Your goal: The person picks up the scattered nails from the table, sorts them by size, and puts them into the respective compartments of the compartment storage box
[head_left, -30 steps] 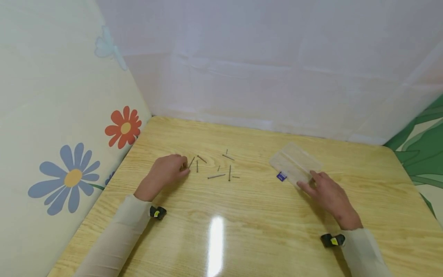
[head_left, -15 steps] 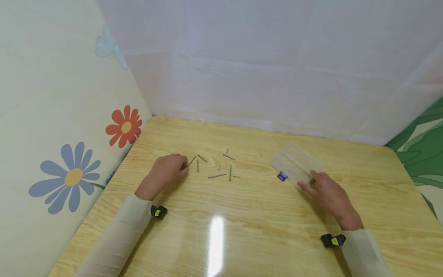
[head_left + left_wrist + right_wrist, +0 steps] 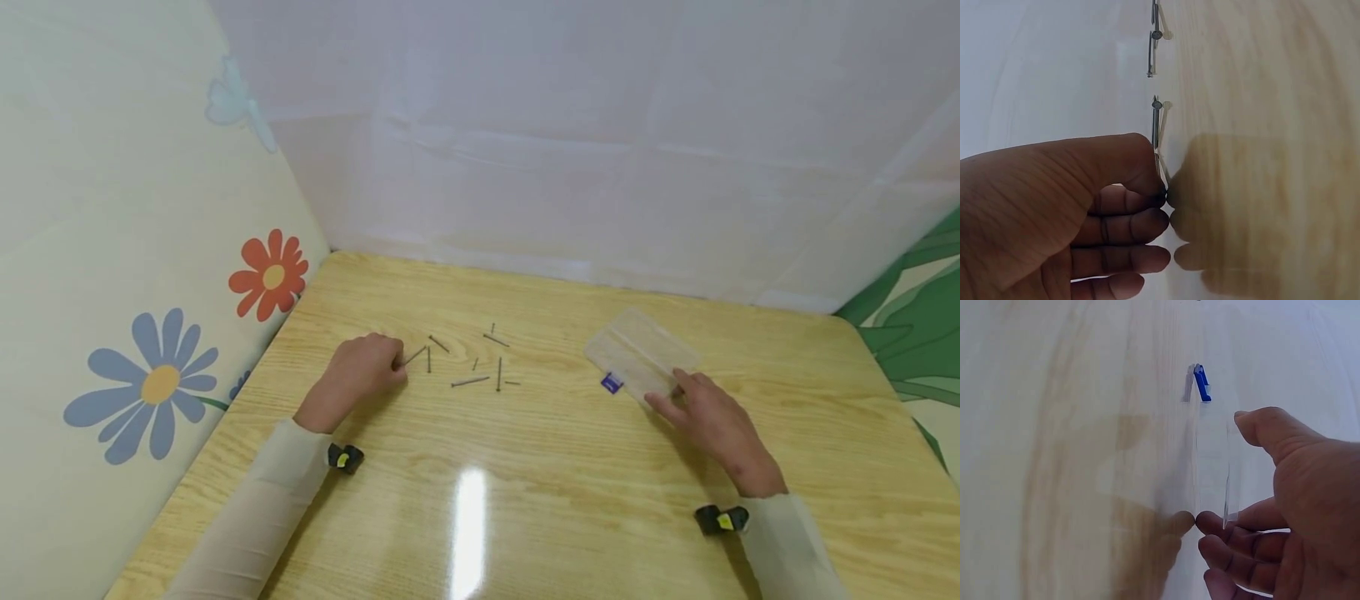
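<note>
In the head view my left hand [image 3: 367,367] pinches a nail [image 3: 415,356] between thumb and index finger at the left of the loose nails. The left wrist view shows the thumb and index tip meeting at the table, and part of that nail [image 3: 1158,164] sticking out past them. A clear plastic box [image 3: 637,346] with a blue latch [image 3: 611,382] lies flat on the right. My right hand [image 3: 712,421] is at its near edge, fingertips touching it and thumb and fingers spread apart. From the right wrist, the thumb [image 3: 1257,422] appears beside the box's upper side.
Several loose nails of differing lengths, among them a long nail [image 3: 469,382] and a short nail [image 3: 512,383], lie to the right of my left hand. The wooden table [image 3: 570,483] meets a pale curtain [image 3: 570,183] at the back and a flower-printed wall [image 3: 112,267] on the left.
The nail at my left fingertips has swung from steeply slanted to flatter, its free end now pointing right. My right hand and the clear box stay in place.
</note>
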{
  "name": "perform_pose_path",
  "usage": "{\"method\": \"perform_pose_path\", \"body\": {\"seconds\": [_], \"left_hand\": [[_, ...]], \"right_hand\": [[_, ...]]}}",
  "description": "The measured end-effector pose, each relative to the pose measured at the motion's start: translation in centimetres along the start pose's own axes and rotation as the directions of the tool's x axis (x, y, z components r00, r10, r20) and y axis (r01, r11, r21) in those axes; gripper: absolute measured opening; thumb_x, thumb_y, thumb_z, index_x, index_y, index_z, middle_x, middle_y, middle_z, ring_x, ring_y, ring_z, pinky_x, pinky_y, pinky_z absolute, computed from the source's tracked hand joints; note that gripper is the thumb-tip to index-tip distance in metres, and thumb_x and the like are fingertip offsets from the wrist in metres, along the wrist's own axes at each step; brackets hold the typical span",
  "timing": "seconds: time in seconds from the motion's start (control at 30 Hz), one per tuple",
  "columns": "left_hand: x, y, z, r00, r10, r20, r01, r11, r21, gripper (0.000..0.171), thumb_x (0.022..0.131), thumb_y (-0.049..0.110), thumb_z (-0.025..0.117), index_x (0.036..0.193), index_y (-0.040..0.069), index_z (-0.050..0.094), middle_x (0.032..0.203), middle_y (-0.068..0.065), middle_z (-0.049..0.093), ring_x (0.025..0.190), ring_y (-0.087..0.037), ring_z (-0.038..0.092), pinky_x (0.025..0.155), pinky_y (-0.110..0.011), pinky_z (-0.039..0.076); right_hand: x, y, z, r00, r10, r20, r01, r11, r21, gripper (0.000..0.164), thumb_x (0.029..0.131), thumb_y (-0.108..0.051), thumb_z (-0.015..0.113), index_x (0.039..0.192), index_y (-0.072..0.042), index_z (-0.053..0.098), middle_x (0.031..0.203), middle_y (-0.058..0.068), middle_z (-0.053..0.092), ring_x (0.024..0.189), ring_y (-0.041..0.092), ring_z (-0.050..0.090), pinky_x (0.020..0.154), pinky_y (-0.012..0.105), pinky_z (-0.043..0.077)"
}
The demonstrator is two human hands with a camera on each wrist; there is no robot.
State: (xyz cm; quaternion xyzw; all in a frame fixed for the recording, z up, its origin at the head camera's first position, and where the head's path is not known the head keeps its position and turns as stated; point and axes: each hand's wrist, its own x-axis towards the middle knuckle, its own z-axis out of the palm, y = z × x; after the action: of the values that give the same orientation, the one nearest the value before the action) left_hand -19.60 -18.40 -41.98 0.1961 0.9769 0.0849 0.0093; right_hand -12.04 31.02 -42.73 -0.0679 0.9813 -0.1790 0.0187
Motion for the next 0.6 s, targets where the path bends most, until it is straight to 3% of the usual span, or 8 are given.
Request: {"method": "perform_pose_path", "body": {"seconds": [0.23, 0.43, 0.6], "left_hand": [[-0.03, -0.04, -0.13, 1.0, 0.005, 0.018, -0.005, 1.0, -0.003, 0.015, 0.082, 0.01, 0.068, 0.071, 0.014, 0.059, 0.066, 0.002, 0.054, 0.06, -0.017, 0.05, 0.052, -0.034, 0.041], [0.05, 0.13, -0.19, 1.0, 0.001, 0.017, -0.001, 1.0, 0.005, 0.017, 0.082, 0.012, 0.072, 0.072, 0.014, 0.059, 0.067, 0.002, 0.054, 0.06, -0.017, 0.051, 0.053, -0.035, 0.042], [0.04, 0.35, -0.4, 1.0, 0.003, 0.01, -0.003, 1.0, 0.029, 0.018, 0.081, 0.013, 0.072, 0.071, 0.014, 0.057, 0.067, 0.001, 0.053, 0.061, -0.018, 0.051, 0.053, -0.036, 0.043]], "right_hand": [[0.2, -0.01, 0.08, 1.0, -0.011, -0.003, 0.011, 0.999, 0.031, 0.057, 0.102, -0.04, 0.064, 0.131, 0.007, 0.054, 0.102, 0.022, 0.061, 0.083, 0.031, 0.059, 0.071, 0.054, 0.051], [0.34, 0.08, 0.16, 1.0, 0.003, 0.024, -0.004, 0.998, 0.057, 0.069, 0.102, -0.04, 0.064, 0.141, 0.014, 0.045, 0.109, 0.028, 0.061, 0.092, 0.037, 0.062, 0.078, 0.057, 0.051], [0.51, 0.14, 0.26, 0.999, 0.012, 0.031, -0.014, 0.998, 0.065, 0.07, 0.102, -0.038, 0.064, 0.142, 0.015, 0.043, 0.11, 0.029, 0.06, 0.094, 0.04, 0.063, 0.079, 0.057, 0.051]]}}
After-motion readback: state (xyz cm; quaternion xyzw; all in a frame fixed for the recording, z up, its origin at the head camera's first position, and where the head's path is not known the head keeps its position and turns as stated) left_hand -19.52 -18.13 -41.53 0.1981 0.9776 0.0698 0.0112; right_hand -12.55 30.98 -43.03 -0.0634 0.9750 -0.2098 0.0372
